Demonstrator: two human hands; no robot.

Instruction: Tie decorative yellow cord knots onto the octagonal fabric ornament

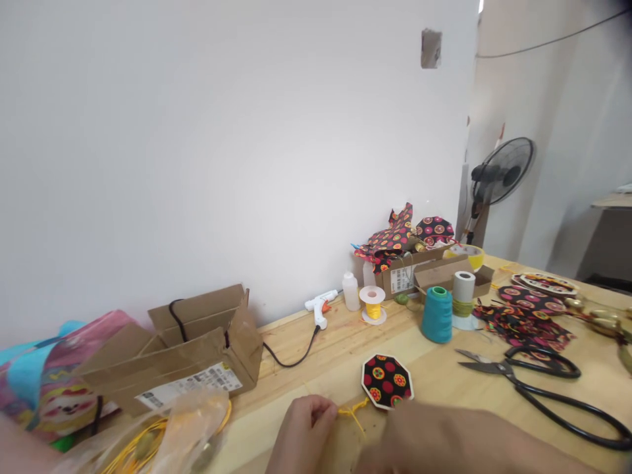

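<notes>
My left hand is at the bottom edge, fingers pinched on a yellow cord that runs to a black octagonal fabric piece with red and yellow circles. My right hand lies blurred at the bottom right, just below that piece; its fingers do not show clearly. Both hands rest over the wooden table.
Black scissors lie at the right. A teal thread cone, a grey spool, a yellow cord spool, a glue gun, cardboard boxes and patterned fabric pieces stand around. A fan is behind.
</notes>
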